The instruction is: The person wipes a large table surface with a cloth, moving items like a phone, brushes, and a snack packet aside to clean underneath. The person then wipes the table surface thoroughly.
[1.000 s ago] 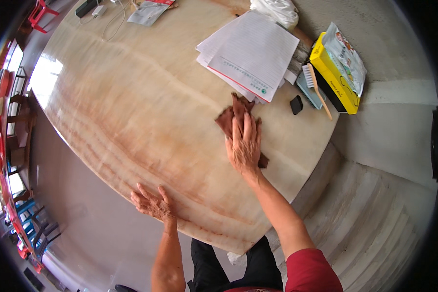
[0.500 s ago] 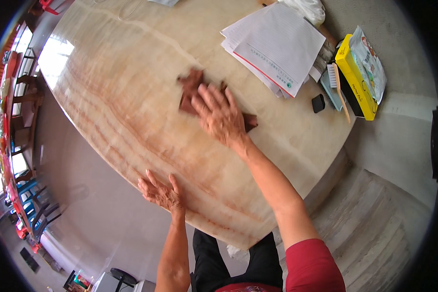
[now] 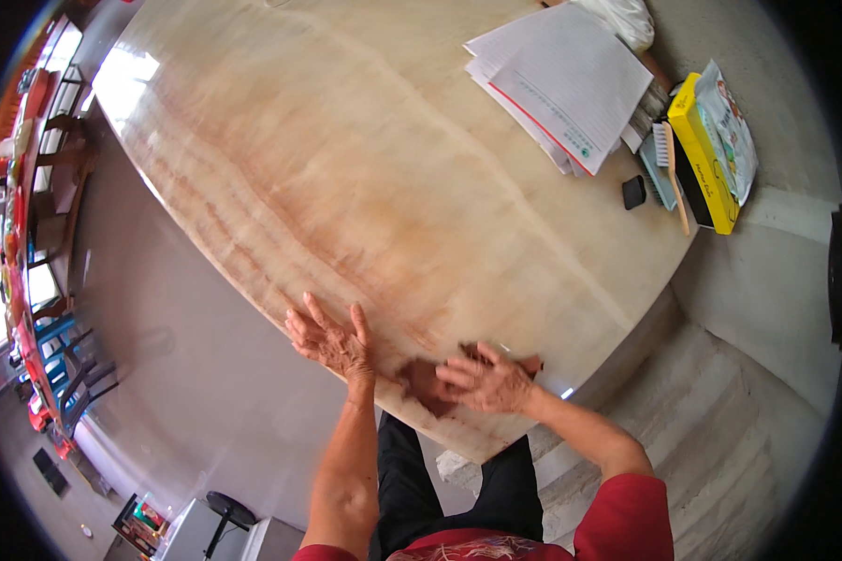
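Observation:
A brown cloth (image 3: pixel 427 385) lies bunched on the marbled tabletop (image 3: pixel 421 187), close to its near edge. My right hand (image 3: pixel 489 381) presses down on this cloth, fingers spread and slightly blurred; parts of the cloth stick out on both sides of the palm. To the left, my left hand (image 3: pixel 335 344) rests on the tabletop near the edge, its fingers apart and nothing in them.
At the far right lie a stack of papers (image 3: pixel 571 89), a small black object (image 3: pixel 633 193), a wooden-handled brush (image 3: pixel 674 173) and a yellow box (image 3: pixel 702 154) with a plastic packet (image 3: pixel 726 131). Blue chairs (image 3: pixel 56 355) stand off to the left.
My right hand has drawn the brown cloth from the middle of the table toward me, to the near edge. My left hand stays on the table near the edge.

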Motion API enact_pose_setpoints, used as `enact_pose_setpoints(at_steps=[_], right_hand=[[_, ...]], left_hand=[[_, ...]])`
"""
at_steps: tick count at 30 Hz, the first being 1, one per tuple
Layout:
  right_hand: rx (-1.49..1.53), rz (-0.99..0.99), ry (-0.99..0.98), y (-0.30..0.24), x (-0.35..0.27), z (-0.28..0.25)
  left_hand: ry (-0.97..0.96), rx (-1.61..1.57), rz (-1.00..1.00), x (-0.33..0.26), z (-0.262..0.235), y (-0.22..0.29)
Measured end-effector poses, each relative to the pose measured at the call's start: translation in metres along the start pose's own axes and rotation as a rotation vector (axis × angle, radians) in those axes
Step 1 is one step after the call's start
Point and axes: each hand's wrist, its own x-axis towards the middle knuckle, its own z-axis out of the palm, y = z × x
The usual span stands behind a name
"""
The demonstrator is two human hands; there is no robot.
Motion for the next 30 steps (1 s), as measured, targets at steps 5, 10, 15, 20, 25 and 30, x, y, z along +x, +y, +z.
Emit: enact_pose_setpoints(at_steps=[5,10,15,20,25,30], right_hand=[[-0.014,0.106,0.02,0.069,0.104,-0.019],[-0.046,0.103,0.079,0.115,0.191,-0.026],[-0.091,0.231,0.185,0.138,0.271,-0.023],[-0.188,0.264,0.369,0.14,0.33,-0.005],[-0.054,0.031,0.308,0.075,0.294,0.021],[-0.024,-0.013,0.235,0.031,0.184,0.033]], left_hand=[[-0.01,-0.039,0.005,0.0,-0.008,0.009],[-0.011,-0.052,0.01,0.0,-0.009,0.006],[-0.015,-0.083,0.023,0.001,-0.011,0.001],[-0.003,-0.124,0.034,-0.002,-0.009,0.005],[0.099,-0.259,0.055,-0.001,-0.007,-0.003],[0.25,-0.487,0.083,-0.001,0.0,-0.008]])
